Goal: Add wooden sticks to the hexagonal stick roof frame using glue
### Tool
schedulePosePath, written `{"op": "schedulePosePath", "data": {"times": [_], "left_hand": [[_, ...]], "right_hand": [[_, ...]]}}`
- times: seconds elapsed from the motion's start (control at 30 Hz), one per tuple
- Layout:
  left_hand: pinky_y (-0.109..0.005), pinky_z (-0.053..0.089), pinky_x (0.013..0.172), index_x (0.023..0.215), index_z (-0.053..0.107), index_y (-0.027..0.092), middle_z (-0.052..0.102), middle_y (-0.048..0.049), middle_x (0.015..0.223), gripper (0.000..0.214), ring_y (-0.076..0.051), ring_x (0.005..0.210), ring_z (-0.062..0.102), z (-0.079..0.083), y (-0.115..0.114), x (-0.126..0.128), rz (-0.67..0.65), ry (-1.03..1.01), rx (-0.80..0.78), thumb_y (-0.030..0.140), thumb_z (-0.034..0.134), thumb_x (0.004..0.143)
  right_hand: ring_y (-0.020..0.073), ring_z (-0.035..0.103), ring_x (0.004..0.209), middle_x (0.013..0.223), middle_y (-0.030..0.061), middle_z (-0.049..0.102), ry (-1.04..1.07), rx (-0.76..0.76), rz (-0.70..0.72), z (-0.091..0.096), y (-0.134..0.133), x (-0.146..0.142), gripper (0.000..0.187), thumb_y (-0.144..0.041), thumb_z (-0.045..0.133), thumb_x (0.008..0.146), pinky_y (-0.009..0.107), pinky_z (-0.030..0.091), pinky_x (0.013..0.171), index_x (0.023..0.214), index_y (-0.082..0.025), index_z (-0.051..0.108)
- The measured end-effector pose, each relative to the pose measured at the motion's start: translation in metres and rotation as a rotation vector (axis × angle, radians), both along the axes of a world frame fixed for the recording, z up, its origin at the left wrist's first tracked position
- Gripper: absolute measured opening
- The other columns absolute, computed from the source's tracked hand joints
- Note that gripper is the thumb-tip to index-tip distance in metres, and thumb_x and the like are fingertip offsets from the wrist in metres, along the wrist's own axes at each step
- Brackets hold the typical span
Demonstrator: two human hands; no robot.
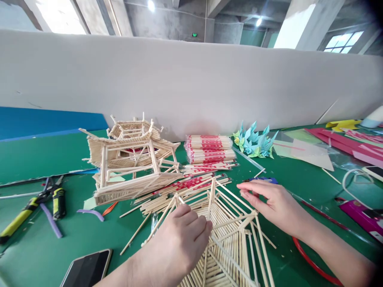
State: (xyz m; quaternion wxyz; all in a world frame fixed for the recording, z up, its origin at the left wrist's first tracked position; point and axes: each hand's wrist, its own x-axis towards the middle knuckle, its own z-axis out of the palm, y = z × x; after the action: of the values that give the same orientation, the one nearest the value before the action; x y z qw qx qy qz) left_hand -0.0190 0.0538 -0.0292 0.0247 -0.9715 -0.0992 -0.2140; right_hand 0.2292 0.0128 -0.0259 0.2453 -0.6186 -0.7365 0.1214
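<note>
1 left hand curling over stick frame, grip hidden, cannot tell on what; right hand hanging loosely open beside frame's corner. Frame sitting below and between hands. Seemingly fitting struts; next move probably calling for right hand steadying corner.

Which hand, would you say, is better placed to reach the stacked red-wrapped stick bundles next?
Probably the right hand: it appears empty and nearer those stick bundles, while the left hand seems to grip the stick frame.
</note>
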Motion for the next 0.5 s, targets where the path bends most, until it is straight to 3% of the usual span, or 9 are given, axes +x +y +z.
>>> {"op": "schedulePosePath", "data": {"times": [0.2, 0.33, 0.4, 0.5], "left_hand": [[-0.036, 0.045, 0.061, 0.094, 0.057, 0.008, 0.063, -0.0096, 0.076, 0.026, -0.019, 0.068, 0.058, 0.0, 0.0, -0.001, -0.009, -0.012, -0.026, 0.01, 0.031, 0.089], [-0.036, 0.045, 0.065, 0.106, 0.053, 0.01, 0.064, -0.0103, 0.091, 0.023, -0.019, 0.076, 0.058, 0.005, 0.0, -0.008, 0.056, -0.015, -0.037, 0.011, 0.04, 0.087], [-0.036, 0.045, 0.067, 0.108, 0.052, 0.014, 0.063, -0.0089, 0.096, 0.024, -0.019, 0.079, 0.058, 0.013, -0.004, -0.016, 0.159, -0.062, -0.039, 0.012, 0.044, 0.085], [-0.037, 0.044, 0.071, 0.107, 0.053, 0.016, 0.062, -0.0086, 0.098, 0.026, -0.021, 0.085, 0.056, 0.027, -0.023, -0.031, 0.355, -0.258, -0.019, 0.014, 0.052, 0.081]], "right_hand": [[0.0176, 0.058, 0.088, 0.099, 0.0056, 0.064, 0.11, -0.029, -0.039, -0.004, 0.002, 0.003, 0.025, -0.028, 0.043, 0.087, 0.032, 0.046, 0.078, 0.101, -0.021, 0.061], [0.017, 0.058, 0.08, 0.103, 0.0073, 0.061, 0.262, -0.023, -0.149, -0.011, -0.004, 0.012, 0.031, -0.029, 0.044, 0.085, 0.029, 0.048, 0.066, 0.114, -0.02, 0.051], [0.0179, 0.057, 0.08, 0.098, 0.0064, 0.061, 0.389, 0.09, -0.232, -0.015, -0.013, 0.015, 0.028, -0.025, 0.046, 0.083, 0.03, 0.047, 0.066, 0.11, -0.021, 0.052], [0.0189, 0.054, 0.075, 0.075, 0.0022, 0.057, 0.588, 0.357, -0.392, -0.014, -0.04, 0.015, 0.017, -0.014, 0.044, 0.078, 0.032, 0.043, 0.068, 0.084, -0.023, 0.056]]}}
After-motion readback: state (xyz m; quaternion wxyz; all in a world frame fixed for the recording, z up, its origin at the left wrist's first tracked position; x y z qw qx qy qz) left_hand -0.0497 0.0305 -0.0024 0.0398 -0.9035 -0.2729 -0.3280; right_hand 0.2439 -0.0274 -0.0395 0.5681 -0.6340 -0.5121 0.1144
